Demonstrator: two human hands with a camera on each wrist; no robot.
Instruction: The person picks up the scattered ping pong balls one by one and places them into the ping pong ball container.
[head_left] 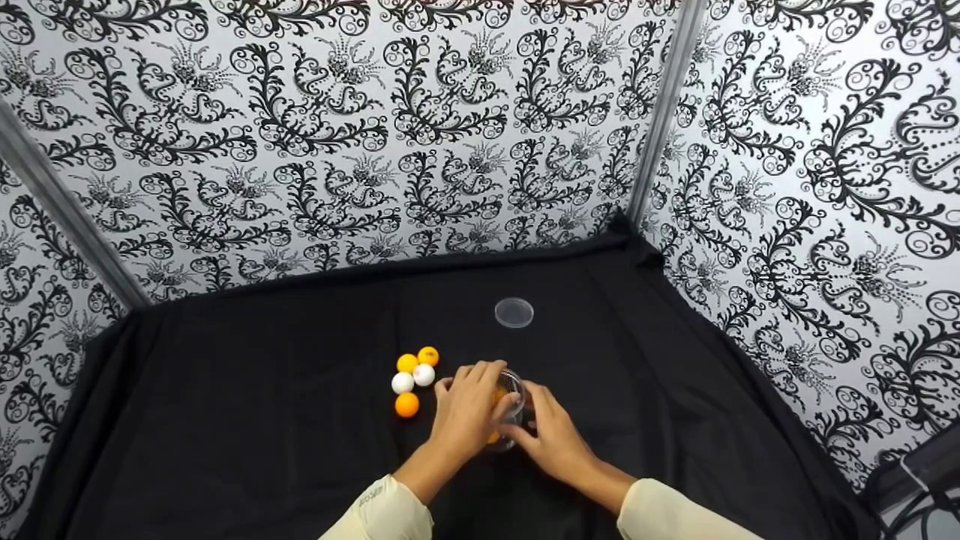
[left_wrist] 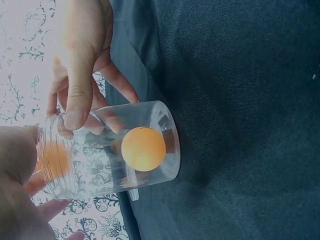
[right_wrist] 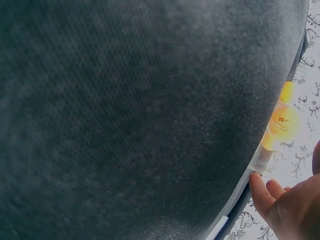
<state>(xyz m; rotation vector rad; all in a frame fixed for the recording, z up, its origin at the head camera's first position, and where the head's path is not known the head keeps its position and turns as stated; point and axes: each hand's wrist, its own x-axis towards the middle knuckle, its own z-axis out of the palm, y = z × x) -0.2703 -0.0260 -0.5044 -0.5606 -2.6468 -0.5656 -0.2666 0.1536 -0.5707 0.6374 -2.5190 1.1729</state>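
A clear plastic jar (left_wrist: 100,172) stands on the black cloth, one orange ball (left_wrist: 143,149) lying at its bottom. My right hand (head_left: 555,439) grips the jar's side, thumb across the near wall and fingers round the far one, as the left wrist view shows. Over the mouth, my left hand (head_left: 469,409) holds a second orange ball (left_wrist: 54,159) between thumb and fingers, right at the threaded rim. Left of the jar lie loose balls: orange ones (head_left: 407,405) and white ones (head_left: 403,383). In the right wrist view, overexposed orange balls (right_wrist: 284,122) show beyond fingertips.
A clear round lid (head_left: 514,313) lies on the cloth behind the jar. Black cloth (head_left: 262,405) covers the table, with patterned panels (head_left: 337,135) rising at the back and sides. Dark cables (head_left: 934,502) hang at the lower right corner.
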